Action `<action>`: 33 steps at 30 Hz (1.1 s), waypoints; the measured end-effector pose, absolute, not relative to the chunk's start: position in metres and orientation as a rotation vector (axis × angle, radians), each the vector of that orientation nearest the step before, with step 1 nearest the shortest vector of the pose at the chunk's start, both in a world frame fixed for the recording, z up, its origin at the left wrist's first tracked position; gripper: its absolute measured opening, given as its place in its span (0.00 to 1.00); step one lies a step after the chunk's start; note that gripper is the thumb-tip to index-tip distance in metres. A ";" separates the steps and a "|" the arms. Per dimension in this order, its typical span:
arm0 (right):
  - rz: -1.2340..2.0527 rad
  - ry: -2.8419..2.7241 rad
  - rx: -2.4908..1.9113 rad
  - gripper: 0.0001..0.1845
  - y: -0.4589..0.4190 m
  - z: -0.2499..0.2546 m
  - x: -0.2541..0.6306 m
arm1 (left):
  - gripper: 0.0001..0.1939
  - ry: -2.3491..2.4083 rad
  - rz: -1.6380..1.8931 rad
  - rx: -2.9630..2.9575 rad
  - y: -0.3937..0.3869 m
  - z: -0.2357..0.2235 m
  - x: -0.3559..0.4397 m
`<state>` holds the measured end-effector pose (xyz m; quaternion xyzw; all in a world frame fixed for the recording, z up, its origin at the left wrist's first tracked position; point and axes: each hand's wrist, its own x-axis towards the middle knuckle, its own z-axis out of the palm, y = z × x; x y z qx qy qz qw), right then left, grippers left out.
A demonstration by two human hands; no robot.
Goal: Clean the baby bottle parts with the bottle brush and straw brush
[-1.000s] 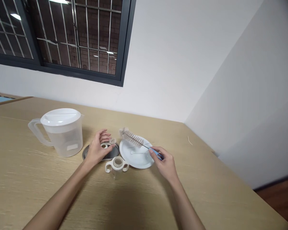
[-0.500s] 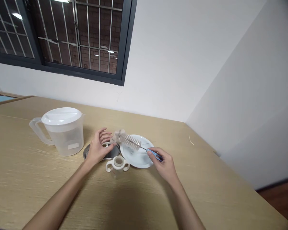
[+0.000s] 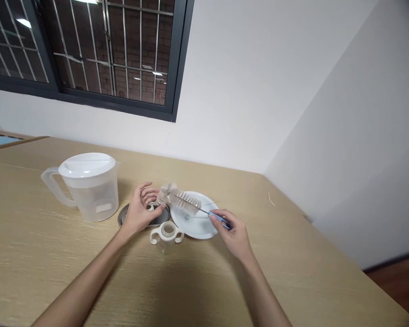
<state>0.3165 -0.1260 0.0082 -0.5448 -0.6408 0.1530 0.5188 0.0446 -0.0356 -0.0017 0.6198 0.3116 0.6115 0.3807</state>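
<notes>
In my right hand [image 3: 233, 229] is a bottle brush [image 3: 187, 202], gripped by its blue handle, with its pale bristles pointing left over a white plate [image 3: 201, 231]. The brush's tip ends in a whitish tuft close to my left hand [image 3: 142, 204]. That hand is open, its thumb and curved fingers apart; I cannot tell whether it touches the tuft. Below it lies a dark oval metal tray [image 3: 162, 217], partly covered, with a small pale ring-like thing [image 3: 150, 206] on it. A clear baby bottle [image 3: 167, 236] with a two-handled white collar stands uncapped in front of the plate.
To the left stands a clear plastic pitcher [image 3: 95, 193] with a white lid. A thin pale strip [image 3: 271, 200] lies on the wooden table [image 3: 122, 281] at the right. Behind the table are a white wall [image 3: 231, 113] and a barred window [image 3: 112, 54].
The brush's tip has shifted very slightly within the view, beside my left fingers. Both hands and the other things stay almost where they were.
</notes>
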 end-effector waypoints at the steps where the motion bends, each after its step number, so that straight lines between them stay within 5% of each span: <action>1: 0.373 -1.551 -1.305 0.15 -0.126 0.008 0.317 | 0.38 0.790 1.566 1.590 -0.036 -0.002 0.045; 22: 0.287 -1.406 -1.407 0.19 -0.116 0.001 0.333 | 0.42 0.854 1.570 1.604 -0.025 0.002 0.026; 33: 0.248 -1.385 -1.409 0.19 -0.116 0.001 0.331 | 0.30 1.222 1.121 2.199 -0.005 -0.005 -0.016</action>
